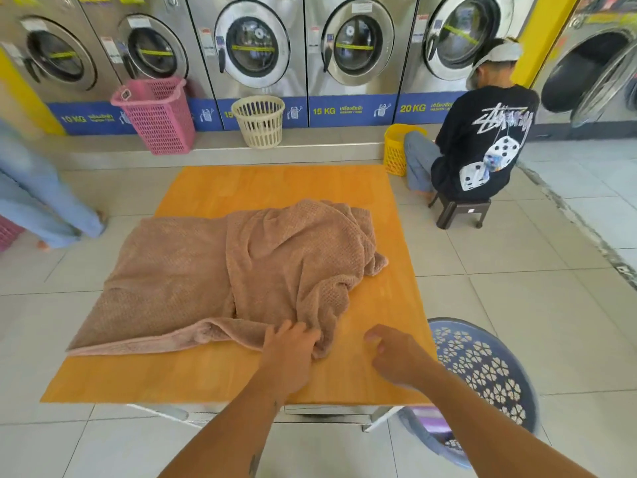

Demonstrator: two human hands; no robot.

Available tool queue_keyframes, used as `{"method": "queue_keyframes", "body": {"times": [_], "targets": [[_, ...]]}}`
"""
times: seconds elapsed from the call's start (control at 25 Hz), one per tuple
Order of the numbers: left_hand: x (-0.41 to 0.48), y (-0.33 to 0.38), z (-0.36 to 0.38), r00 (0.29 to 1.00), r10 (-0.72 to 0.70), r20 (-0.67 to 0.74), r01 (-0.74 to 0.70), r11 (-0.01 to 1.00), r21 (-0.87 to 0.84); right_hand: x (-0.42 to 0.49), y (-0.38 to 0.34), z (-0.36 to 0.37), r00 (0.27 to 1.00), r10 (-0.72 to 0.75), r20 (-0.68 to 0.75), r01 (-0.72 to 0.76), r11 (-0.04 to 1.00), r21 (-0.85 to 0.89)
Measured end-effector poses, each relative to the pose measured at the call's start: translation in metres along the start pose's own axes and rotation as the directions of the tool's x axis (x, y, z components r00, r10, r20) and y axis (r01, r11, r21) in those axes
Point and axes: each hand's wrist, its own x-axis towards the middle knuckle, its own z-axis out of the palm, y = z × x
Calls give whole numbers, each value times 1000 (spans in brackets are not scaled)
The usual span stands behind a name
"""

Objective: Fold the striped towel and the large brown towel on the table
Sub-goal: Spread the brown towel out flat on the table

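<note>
The left hand (291,343) lies on the near edge of the brown towel (220,270), fingers curled down into a bunched fold; it looks pinched on the cloth, though the fingertips are buried in the pile. The right hand (396,353) hovers just beside it over bare wood, fingers loosely spread and holding nothing, apart from the towel.

The towel sprawls across the middle of the table (275,184). Its left part lies fairly flat and runs over the table's left edge; its right part is heaped and twisted, with 1 corner poking out to the right. No striped towel shows; I cannot tell whether it sits under the heap or in the blue basket (489,370) by the near right corner.

Risks, as I judge them:

- Only 1 hand appears to grip. A pull from that single point would likely drag the whole heap toward the near edge rather than spread it, and the twist would tighten.
- The left part already overhangs. Any tug leftward or nearward could let its weight carry the cloth off onto the floor.
- The grip is on a bunched fold, not a clear corner, so lifting here may raise 2 layers and hide the true edge.
- Folding before the right side is flattened would lock in the wrinkles.

Beyond the table, a pink basket (155,113) and a cream basket (260,120) stand by the washers (355,46), and a seated person (482,139) is well apart.
</note>
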Motion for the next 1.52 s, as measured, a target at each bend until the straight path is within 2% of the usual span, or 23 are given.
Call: {"method": "queue_keyframes", "body": {"times": [0.08,0.16,0.28,0.36,0.4,0.52,0.68,0.8,0.88,0.92,1.04,1.16,1.28,1.36,1.44,1.52], "targets": [[8,10,-16,993,-111,-45,98,967,-237,0,-2,-7,1000,-5,17,5,1000,28],[19,16,-41,977,-202,-68,143,857,-495,3,-15,-7,999,-30,22,28,997,72],[33,14,-87,956,-240,-166,87,776,-624,12,-52,-5,980,-193,-40,197,958,207],[36,9,-112,944,-231,-235,30,772,-635,20,-78,0,949,-269,-163,307,905,296],[37,6,-121,941,-218,-259,4,774,-634,26,-90,3,937,-252,-244,323,890,323],[36,-2,-135,940,-174,-294,-76,733,-676,43,-108,4,909,-117,-401,245,927,285],[40,-31,-138,918,-178,-354,-161,648,-744,51,-125,-12,880,-12,-475,166,944,284],[50,-60,-129,898,-260,-356,-106,656,-747,63,-131,-32,844,16,-536,162,946,282],[58,-75,-122,921,-243,-304,-66,671,-738,68,-141,-47,846,-25,-533,196,944,266],[62,-78,-120,945,-189,-266,-71,678,-732,69,-147,-53,852,-59,-521,217,944,249],[74,-69,-120,967,64,-245,-211,739,-640,65,-161,-61,842,-132,-523,260,949,180],[85,-50,-123,951,146,-273,-284,759,-586,61,-162,-56,812,-135,-567,260,955,144],[94,-43,-126,965,9,-264,-179,757,-628,58,-147,-53,807,-102,-582,247,953,176],[97,-41,-134,974,-94,-207,-78,717,-692,60,-129,-48,824,-96,-559,235,955,182],[101,-33,-143,973,-149,-177,-23,699,-715,63,-115,-40,873,-152,-464,239,962,135],[100,-19,-151,970,-181,-162,11,698,-716,67,-113,-35,891,-231,-391,300,946,127]]}}
